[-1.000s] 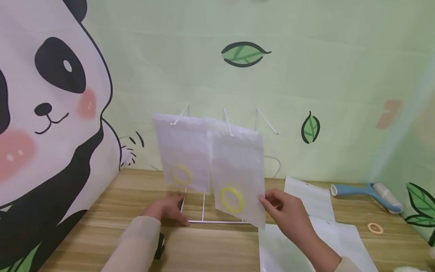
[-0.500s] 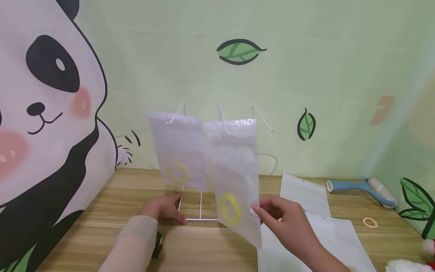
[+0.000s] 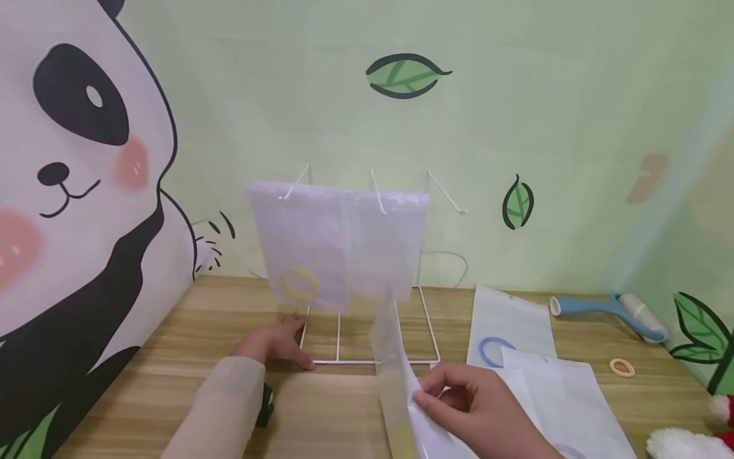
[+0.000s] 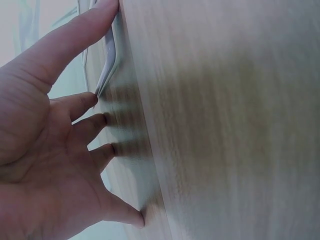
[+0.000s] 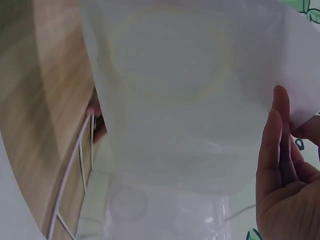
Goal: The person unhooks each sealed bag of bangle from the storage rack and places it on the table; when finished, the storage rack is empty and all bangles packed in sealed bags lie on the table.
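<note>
Fingers of the right hand (image 3: 478,408): thumb and fingertips pinch the edge of a translucent white bag (image 3: 394,376). Bag seen nearly edge-on in head view, in front of the wire rack (image 3: 358,363), about 5 o'clock from rack centre. Yellow ring (image 5: 227,55) shows faintly on it in right wrist view.

Left hand (image 3: 281,344): fingers straight and splayed, at rack's 8 o'clock. Thumb on the base bar's near corner, pinky tip down on the table (image 4: 225,125).

Rack: three hooks on top. Two hanging bags: one with a yellow ring at the left hook (image 3: 295,183), another (image 3: 381,242) at the middle hook (image 3: 378,191).

At 4 o'clock: flat white pouches (image 3: 579,389), blue ring (image 3: 482,351) among them. Blue-handled roller (image 3: 608,307) at 3; small orange ring (image 3: 613,363) at roller's 6.
</note>
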Demonstrator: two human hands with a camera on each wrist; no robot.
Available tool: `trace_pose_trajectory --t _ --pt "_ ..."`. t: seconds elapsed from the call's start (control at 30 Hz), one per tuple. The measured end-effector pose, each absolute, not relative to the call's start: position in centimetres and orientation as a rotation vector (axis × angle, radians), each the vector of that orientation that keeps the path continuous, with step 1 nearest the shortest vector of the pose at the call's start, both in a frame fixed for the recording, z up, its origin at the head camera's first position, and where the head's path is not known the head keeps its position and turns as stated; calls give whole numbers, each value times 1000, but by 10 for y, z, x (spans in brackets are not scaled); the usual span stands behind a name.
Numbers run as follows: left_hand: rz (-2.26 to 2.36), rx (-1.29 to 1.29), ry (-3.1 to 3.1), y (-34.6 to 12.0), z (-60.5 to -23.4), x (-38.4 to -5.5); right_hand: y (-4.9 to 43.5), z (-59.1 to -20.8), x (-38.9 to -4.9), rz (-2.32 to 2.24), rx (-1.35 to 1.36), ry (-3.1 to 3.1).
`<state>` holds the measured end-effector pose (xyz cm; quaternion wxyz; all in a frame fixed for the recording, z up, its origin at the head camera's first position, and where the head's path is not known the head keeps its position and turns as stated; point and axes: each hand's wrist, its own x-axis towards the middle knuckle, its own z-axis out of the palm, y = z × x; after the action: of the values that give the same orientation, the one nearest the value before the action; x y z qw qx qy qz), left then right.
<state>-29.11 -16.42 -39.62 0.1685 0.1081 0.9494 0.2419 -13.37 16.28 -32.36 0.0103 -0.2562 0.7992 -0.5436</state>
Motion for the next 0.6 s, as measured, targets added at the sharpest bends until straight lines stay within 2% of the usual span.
trace_pose_trajectory --t 0.23,0.37,0.6 --pt "674 338 2716 -166 -391 -292 161 -343 -123 -1803 -670 2055" --pt "654 347 2709 -166 -388 -293 168 -357 -127 -1782 -517 2011" --pt "652 361 2700 -166 -390 -293 197 -379 -138 -1727 -499 1948"
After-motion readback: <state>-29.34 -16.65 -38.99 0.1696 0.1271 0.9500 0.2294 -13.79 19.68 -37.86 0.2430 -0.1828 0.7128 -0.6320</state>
